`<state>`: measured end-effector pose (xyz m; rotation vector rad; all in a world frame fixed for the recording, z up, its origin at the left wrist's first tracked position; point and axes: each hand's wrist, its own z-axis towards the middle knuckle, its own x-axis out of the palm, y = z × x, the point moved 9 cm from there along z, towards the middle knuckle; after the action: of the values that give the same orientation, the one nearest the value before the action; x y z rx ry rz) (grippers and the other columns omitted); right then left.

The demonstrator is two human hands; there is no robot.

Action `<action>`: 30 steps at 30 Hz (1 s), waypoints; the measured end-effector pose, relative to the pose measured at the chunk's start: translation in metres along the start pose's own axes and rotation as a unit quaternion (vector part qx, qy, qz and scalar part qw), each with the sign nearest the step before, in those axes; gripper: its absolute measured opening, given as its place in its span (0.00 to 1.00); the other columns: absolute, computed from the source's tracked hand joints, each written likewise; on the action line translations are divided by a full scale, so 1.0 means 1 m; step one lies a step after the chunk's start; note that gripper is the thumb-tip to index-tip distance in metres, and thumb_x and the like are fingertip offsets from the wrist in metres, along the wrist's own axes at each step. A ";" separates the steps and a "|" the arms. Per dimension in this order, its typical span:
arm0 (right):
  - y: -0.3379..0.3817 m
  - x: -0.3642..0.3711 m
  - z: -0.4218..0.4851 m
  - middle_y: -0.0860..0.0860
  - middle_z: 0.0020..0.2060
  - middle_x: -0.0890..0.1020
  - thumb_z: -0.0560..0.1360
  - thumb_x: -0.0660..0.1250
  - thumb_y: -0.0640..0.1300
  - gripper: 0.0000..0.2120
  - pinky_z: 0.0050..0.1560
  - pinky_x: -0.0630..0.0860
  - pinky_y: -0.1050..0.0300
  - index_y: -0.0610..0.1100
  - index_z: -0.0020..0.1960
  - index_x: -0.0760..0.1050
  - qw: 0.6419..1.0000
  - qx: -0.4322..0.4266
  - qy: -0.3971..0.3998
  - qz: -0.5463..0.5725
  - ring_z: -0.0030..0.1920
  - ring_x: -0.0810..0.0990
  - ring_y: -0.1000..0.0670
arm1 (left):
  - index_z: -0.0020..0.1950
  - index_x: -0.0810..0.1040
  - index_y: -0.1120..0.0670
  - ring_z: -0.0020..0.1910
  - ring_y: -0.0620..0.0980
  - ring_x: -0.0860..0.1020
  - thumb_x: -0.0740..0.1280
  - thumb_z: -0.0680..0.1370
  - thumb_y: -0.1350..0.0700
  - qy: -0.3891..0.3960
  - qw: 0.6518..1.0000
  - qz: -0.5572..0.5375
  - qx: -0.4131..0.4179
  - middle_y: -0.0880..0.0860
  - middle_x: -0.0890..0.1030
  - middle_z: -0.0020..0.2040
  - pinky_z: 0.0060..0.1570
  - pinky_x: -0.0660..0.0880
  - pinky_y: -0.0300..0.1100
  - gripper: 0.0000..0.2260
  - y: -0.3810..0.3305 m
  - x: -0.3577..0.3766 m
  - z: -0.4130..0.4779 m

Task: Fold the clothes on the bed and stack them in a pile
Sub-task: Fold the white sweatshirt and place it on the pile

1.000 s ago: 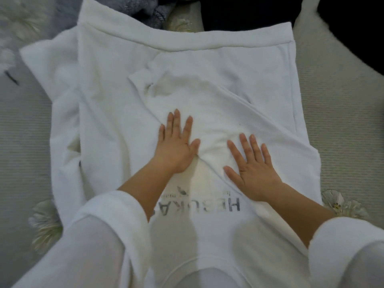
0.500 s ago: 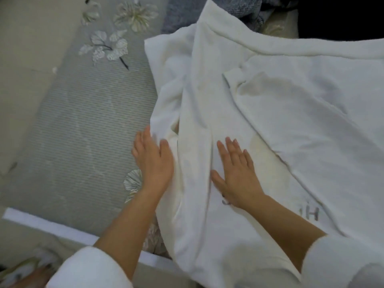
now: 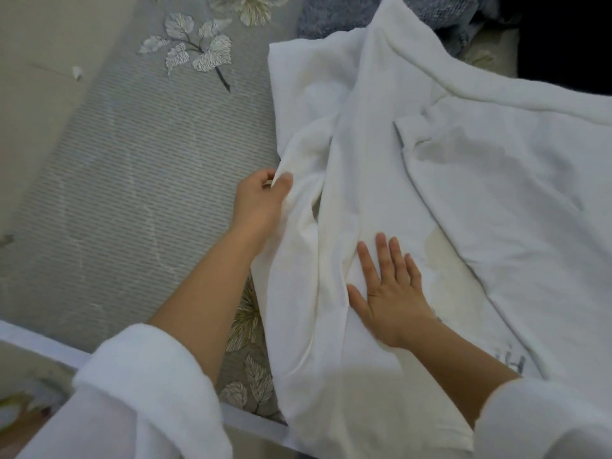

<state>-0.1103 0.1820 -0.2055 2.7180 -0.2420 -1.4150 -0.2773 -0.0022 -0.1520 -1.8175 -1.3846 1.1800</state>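
White sweatshirt (image 3: 361, 154) lies spread on the bed and fills the frame from 12 round through 3 to 6 o'clock. Its near end hangs over the bed edge at 6. A folded-over flap (image 3: 503, 200) lies on top of the body on the 3 o'clock side. A thick hem band (image 3: 463, 91) crosses at 1 o'clock. There is a yellowish stain (image 3: 445, 256) just at 1 o'clock of the right hand, and part of some grey printed letters (image 3: 511, 362) shows at 5 o'clock.

Left hand (image 3: 258, 203) is just off centre toward 10 o'clock. Its fingers are curled and the thumb and fingertips pinch the sweatshirt's loose edge on the 9 o'clock side. That edge is bunched into long folds.

Right hand (image 3: 390, 293) is at 4 o'clock of centre, palm down and flat on the fabric. The fingers are straight and slightly spread, gripping nothing.

Both forearms are bare, with a white cuff (image 3: 142, 369) at 7 o'clock and another at 5.

Grey ribbed bed cover (image 3: 132, 200) takes up the 9 o'clock side, with a leaf print (image 3: 195, 51) at 11. A fuzzy grey-blue garment (image 3: 331, 14) sits at 12, touching the sweatshirt's far end. Dark fabric (image 3: 563, 38) is in the 1 o'clock corner.
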 end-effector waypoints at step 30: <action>0.045 -0.123 0.009 0.49 0.51 0.76 0.75 0.62 0.41 0.10 0.52 0.69 0.55 0.42 0.55 0.75 0.941 -0.010 -0.209 0.267 0.50 0.73 0.51 | 0.50 0.80 0.41 0.40 0.37 0.81 0.70 0.74 0.44 -0.178 0.979 -0.092 0.022 0.37 0.83 0.41 0.34 0.75 0.32 0.06 0.016 -0.152 -0.103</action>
<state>-0.1918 0.1589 -0.1057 2.0544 -0.8991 -1.7524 -0.1909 -0.1438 -0.0721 -1.4564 -1.6678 1.4723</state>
